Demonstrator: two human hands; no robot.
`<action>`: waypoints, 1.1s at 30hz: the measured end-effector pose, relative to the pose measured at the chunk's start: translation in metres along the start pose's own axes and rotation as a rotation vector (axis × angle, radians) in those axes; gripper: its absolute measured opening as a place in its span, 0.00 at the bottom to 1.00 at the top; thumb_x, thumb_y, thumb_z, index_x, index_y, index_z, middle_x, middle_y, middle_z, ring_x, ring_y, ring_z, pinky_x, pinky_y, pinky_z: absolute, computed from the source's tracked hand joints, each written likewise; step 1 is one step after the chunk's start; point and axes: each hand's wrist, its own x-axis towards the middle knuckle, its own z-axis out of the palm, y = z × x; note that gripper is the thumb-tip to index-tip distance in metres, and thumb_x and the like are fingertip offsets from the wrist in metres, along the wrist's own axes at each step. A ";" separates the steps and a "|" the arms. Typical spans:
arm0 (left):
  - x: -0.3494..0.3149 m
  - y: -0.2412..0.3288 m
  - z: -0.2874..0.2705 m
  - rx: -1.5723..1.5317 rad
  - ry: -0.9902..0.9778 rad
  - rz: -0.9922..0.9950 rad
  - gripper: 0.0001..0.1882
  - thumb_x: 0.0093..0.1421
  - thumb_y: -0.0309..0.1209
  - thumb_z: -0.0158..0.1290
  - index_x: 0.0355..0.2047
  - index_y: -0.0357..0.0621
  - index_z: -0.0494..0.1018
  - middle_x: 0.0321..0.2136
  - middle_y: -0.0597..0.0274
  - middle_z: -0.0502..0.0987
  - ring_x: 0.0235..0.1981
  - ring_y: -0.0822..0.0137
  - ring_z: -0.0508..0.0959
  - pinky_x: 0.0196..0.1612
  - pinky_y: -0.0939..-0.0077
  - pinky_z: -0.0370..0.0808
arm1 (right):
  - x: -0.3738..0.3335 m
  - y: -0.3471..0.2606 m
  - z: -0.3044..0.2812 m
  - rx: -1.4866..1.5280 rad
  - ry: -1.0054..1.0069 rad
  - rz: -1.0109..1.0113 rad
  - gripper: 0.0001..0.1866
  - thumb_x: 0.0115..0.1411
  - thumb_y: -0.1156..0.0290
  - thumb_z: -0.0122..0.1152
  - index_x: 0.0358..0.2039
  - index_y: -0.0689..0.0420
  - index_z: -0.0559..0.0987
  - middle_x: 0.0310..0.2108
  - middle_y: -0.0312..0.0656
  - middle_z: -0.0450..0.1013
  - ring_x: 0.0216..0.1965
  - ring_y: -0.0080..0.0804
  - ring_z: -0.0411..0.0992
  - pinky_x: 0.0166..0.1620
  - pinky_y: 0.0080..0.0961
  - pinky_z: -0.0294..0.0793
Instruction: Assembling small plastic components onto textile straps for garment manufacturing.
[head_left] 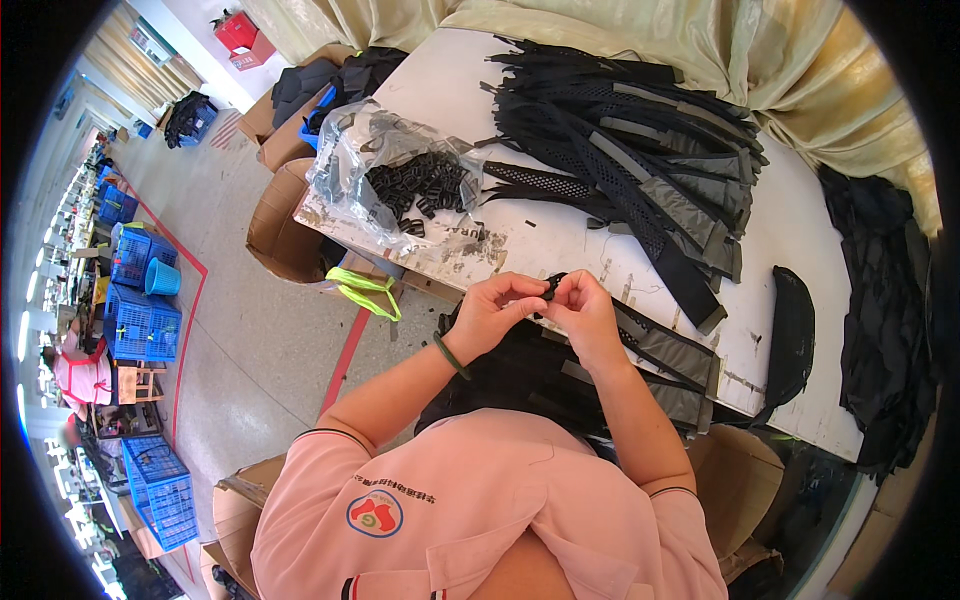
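Observation:
Between the fingertips of both hands is a small black plastic buckle (552,285), held just over the near edge of the table. My left hand (488,316), with a dark green bangle (450,356) at its wrist, pinches it from the left. From the right my right hand (584,316) pinches it too; the fingers partly hide it. A black-and-grey mesh strap (668,350) lies by my right wrist, and whether it joins the buckle I cannot tell. Beyond my left hand, a clear plastic bag (345,150) holds many black buckles (420,185).
A large heap of black-and-grey straps (640,150) covers the back of the white table (460,75). A black curved pouch-like piece (792,335) lies at the right, near piled dark fabric (885,320). Cardboard boxes (283,225) stand left; blue crates (142,325) line the floor.

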 end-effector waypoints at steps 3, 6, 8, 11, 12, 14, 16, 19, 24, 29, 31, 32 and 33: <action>-0.002 -0.002 0.000 -0.092 -0.070 0.032 0.11 0.54 0.17 0.55 0.38 0.36 0.72 0.44 0.57 0.72 0.44 0.72 0.72 0.46 0.78 0.72 | -0.002 0.002 -0.004 0.028 0.012 -0.008 0.14 0.49 0.84 0.62 0.28 0.57 0.66 0.24 0.33 0.68 0.25 0.17 0.68 0.29 0.14 0.70; -0.004 -0.008 0.008 -0.126 -0.026 0.134 0.13 0.51 0.18 0.58 0.38 0.39 0.73 0.42 0.61 0.71 0.44 0.72 0.71 0.47 0.76 0.70 | -0.006 -0.005 0.001 0.166 0.033 0.031 0.13 0.50 0.81 0.62 0.31 0.58 0.67 0.25 0.34 0.67 0.27 0.18 0.68 0.29 0.15 0.71; -0.005 -0.006 0.006 -0.103 -0.022 0.149 0.13 0.51 0.18 0.58 0.37 0.40 0.73 0.40 0.62 0.71 0.43 0.71 0.71 0.46 0.77 0.70 | -0.007 -0.011 0.001 0.225 0.042 0.044 0.12 0.52 0.79 0.62 0.34 0.59 0.68 0.26 0.34 0.67 0.27 0.19 0.68 0.29 0.16 0.71; -0.004 -0.001 0.002 0.059 -0.030 0.159 0.13 0.49 0.17 0.58 0.36 0.42 0.74 0.38 0.64 0.70 0.41 0.71 0.71 0.44 0.78 0.70 | -0.004 -0.016 -0.011 0.249 -0.204 0.160 0.10 0.56 0.74 0.60 0.38 0.61 0.72 0.30 0.35 0.68 0.29 0.19 0.68 0.29 0.17 0.70; -0.004 0.000 0.002 0.199 -0.041 0.154 0.13 0.49 0.17 0.58 0.35 0.42 0.74 0.36 0.64 0.71 0.39 0.71 0.71 0.43 0.78 0.70 | -0.001 -0.013 -0.014 0.007 -0.162 0.015 0.09 0.57 0.72 0.58 0.37 0.62 0.73 0.30 0.34 0.69 0.29 0.19 0.68 0.29 0.17 0.69; -0.001 0.003 0.003 0.253 -0.062 0.179 0.12 0.49 0.17 0.58 0.34 0.42 0.74 0.35 0.64 0.71 0.39 0.71 0.71 0.41 0.79 0.70 | 0.000 -0.015 -0.018 -0.235 -0.117 -0.131 0.09 0.59 0.70 0.57 0.36 0.62 0.75 0.30 0.34 0.70 0.29 0.18 0.67 0.30 0.17 0.69; -0.001 0.003 0.003 0.309 -0.080 0.204 0.11 0.49 0.17 0.58 0.33 0.41 0.74 0.33 0.63 0.71 0.38 0.72 0.72 0.40 0.79 0.70 | 0.000 -0.023 -0.016 -0.467 -0.165 -0.124 0.08 0.58 0.71 0.57 0.31 0.63 0.76 0.28 0.34 0.72 0.27 0.16 0.66 0.30 0.16 0.67; -0.007 0.005 0.007 0.189 -0.138 0.191 0.12 0.51 0.18 0.57 0.36 0.41 0.72 0.31 0.65 0.71 0.33 0.73 0.73 0.35 0.81 0.71 | 0.002 -0.020 -0.016 -0.438 -0.185 -0.106 0.08 0.58 0.70 0.57 0.32 0.63 0.76 0.24 0.34 0.72 0.25 0.17 0.65 0.31 0.17 0.67; -0.042 0.013 0.005 -0.339 -0.153 -0.296 0.09 0.57 0.24 0.55 0.36 0.41 0.66 0.29 0.67 0.71 0.27 0.74 0.75 0.32 0.85 0.71 | 0.015 -0.028 -0.032 -0.433 -0.239 0.045 0.08 0.57 0.70 0.57 0.31 0.62 0.76 0.24 0.36 0.72 0.25 0.21 0.67 0.31 0.20 0.68; -0.078 -0.001 -0.045 -0.238 0.082 -0.643 0.13 0.57 0.30 0.56 0.38 0.42 0.67 0.29 0.65 0.70 0.24 0.73 0.72 0.29 0.84 0.69 | 0.064 -0.020 -0.139 -1.560 0.614 -0.493 0.19 0.48 0.69 0.64 0.42 0.54 0.75 0.34 0.40 0.71 0.41 0.42 0.69 0.41 0.36 0.68; -0.079 0.003 -0.053 0.799 0.176 -0.100 0.18 0.54 0.31 0.58 0.43 0.42 0.67 0.26 0.66 0.69 0.20 0.74 0.67 0.24 0.84 0.66 | 0.064 -0.013 -0.152 -1.656 0.596 -0.371 0.21 0.47 0.69 0.64 0.44 0.54 0.74 0.35 0.40 0.71 0.42 0.41 0.68 0.42 0.34 0.67; -0.076 0.010 -0.051 0.861 0.254 -0.045 0.22 0.52 0.32 0.60 0.46 0.42 0.67 0.27 0.64 0.68 0.20 0.73 0.63 0.24 0.80 0.66 | 0.063 -0.009 -0.157 -1.750 0.576 -0.238 0.23 0.47 0.69 0.65 0.45 0.54 0.72 0.36 0.40 0.70 0.44 0.40 0.67 0.43 0.33 0.66; -0.071 0.009 -0.051 0.862 0.263 -0.043 0.22 0.52 0.32 0.60 0.46 0.42 0.67 0.27 0.64 0.68 0.20 0.73 0.63 0.24 0.80 0.66 | 0.062 -0.010 -0.157 -1.749 0.572 -0.248 0.23 0.47 0.69 0.65 0.45 0.54 0.72 0.36 0.40 0.70 0.44 0.40 0.67 0.43 0.33 0.66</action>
